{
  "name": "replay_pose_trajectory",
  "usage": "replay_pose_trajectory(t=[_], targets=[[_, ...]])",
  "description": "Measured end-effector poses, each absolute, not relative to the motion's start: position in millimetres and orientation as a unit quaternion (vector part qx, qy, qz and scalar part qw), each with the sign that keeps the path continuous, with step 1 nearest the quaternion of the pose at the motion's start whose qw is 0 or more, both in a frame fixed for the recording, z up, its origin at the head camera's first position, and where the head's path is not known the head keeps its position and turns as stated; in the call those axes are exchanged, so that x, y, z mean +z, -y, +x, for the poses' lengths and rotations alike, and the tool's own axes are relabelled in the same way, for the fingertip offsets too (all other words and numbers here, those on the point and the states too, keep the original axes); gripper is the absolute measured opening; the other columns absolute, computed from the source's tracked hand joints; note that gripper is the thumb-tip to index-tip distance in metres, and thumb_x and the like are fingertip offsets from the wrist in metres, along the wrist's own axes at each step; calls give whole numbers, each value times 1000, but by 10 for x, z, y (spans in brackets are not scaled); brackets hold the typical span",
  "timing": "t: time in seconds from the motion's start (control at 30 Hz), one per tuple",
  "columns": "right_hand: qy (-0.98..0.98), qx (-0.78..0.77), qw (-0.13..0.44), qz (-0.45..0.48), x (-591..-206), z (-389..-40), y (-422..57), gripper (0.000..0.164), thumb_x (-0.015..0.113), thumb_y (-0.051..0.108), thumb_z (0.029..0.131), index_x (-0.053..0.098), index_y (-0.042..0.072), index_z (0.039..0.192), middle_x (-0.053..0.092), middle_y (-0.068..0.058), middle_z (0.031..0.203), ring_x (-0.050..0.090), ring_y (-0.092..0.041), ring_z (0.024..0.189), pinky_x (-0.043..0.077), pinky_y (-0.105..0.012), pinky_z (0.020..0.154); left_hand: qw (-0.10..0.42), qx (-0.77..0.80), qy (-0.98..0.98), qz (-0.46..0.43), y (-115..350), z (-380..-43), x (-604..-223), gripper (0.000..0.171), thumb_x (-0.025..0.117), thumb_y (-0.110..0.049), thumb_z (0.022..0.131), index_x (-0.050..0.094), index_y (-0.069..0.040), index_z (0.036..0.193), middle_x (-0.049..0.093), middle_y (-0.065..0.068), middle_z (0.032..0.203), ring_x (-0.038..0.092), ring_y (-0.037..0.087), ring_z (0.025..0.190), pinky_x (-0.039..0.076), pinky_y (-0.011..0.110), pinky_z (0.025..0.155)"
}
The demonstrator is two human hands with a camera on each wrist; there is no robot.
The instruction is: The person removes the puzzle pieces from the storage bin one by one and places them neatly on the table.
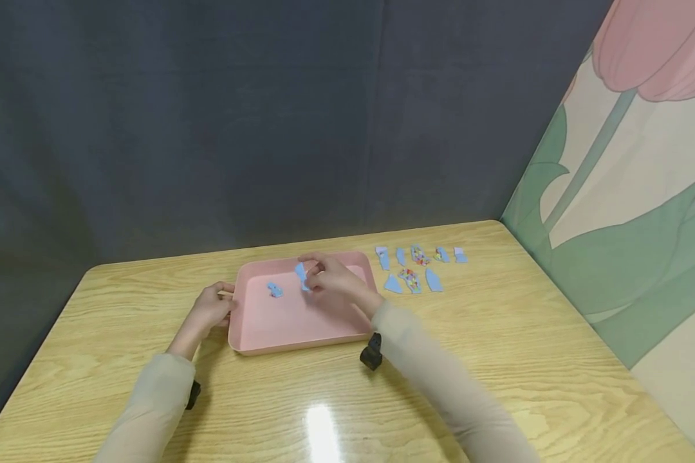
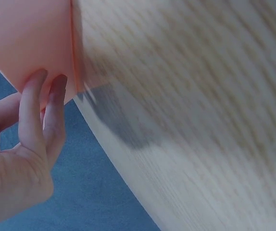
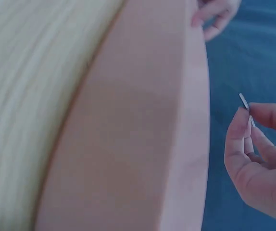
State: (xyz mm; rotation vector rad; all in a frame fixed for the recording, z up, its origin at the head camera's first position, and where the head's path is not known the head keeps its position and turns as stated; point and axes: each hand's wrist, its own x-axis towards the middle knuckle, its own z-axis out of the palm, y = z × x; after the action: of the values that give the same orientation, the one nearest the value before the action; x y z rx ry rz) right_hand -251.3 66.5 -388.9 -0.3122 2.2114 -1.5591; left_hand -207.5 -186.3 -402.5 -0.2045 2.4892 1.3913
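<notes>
A pink rectangular tray (image 1: 278, 321) rests on the wooden table. My left hand (image 1: 211, 307) grips its left side, with fingers (image 2: 31, 113) against the outer wall. Over the tray's middle, my right hand (image 1: 334, 280) pinches a flat light-blue piece (image 1: 300, 271) between thumb and finger. The right wrist view catches that piece (image 3: 244, 101) edge-on at the fingertips; part of it is hidden by the hand. Another small blue piece (image 1: 275, 290), with a little pattern on it, lies inside the tray on the left.
To the right of the tray, several flat blue pieces lie apart in two rows, among them a plain one (image 1: 434, 280) and one with multicoloured spots (image 1: 410, 280). A dark curtain (image 1: 237, 128) hangs behind the table (image 1: 527, 334); a flower-printed wall covering (image 1: 643, 225) stands at the right.
</notes>
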Motion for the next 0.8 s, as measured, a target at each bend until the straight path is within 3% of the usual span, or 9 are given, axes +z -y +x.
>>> replay_pose_trajectory(t=[0.13,0.3,0.5,0.67,0.8], targets=[[-791,-572,195,-98,-3826,-2522,-882,56,56,-4,85,49,10,138,51,-2,85,55,-13,76,54,-44,91,140,484,-861,-71,1873,-2069,-4022,44,45,-1,93,37,11,134,55,31,117,62,17,81,56,28,63],[-783,-588,183,-90,-3818,-2568,-1184,52,56,-1,85,50,5,136,53,-3,94,55,-10,81,55,-38,89,139,488,-859,-73,1879,-2072,-4030,44,45,-1,92,37,11,133,54,31,117,62,16,79,56,28,62],[-781,-593,183,-71,-3821,-2611,-1541,51,55,3,88,47,5,138,56,-4,104,54,-11,88,49,-43,97,139,495,-855,-68,1884,-2085,-4035,44,46,-1,91,38,11,132,54,31,116,63,18,81,57,29,63],[-780,-597,180,-59,-3831,-2632,-1803,47,53,6,93,44,2,140,56,-4,109,57,-8,92,50,-32,96,140,494,-856,-57,1905,-2098,-4033,42,47,-2,91,39,11,130,56,30,115,63,19,82,57,30,65],[-785,-591,179,-57,-3841,-2627,-1996,48,52,10,97,41,1,142,55,-8,118,58,-6,95,51,-29,96,145,490,-857,-63,1888,-2076,-4016,44,46,-4,93,38,10,134,53,32,123,64,22,89,57,30,68]])
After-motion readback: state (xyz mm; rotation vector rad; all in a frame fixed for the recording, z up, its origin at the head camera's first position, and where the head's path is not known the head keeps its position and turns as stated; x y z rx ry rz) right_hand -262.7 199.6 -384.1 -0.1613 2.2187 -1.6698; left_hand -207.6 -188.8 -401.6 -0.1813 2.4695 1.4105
